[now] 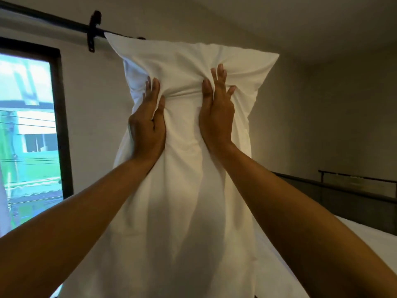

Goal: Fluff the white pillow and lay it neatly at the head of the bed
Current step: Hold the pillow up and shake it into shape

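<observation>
The white pillow (184, 168) hangs upright in front of me, held up at chest-to-head height, its top end near the curtain rod. My left hand (148, 123) grips a bunch of its cover on the left side. My right hand (217, 112) pinches the cover on the right side, fingers spread upward. The fabric is creased between the two hands. The bed (365, 235) with its white sheet shows at the lower right, behind and below the pillow.
A dark curtain rod (53, 19) with a bracket runs along the wall at the top left. A dark-framed window (30, 134) is at the left. A dark headboard or rail (343, 190) lines the wall at the right.
</observation>
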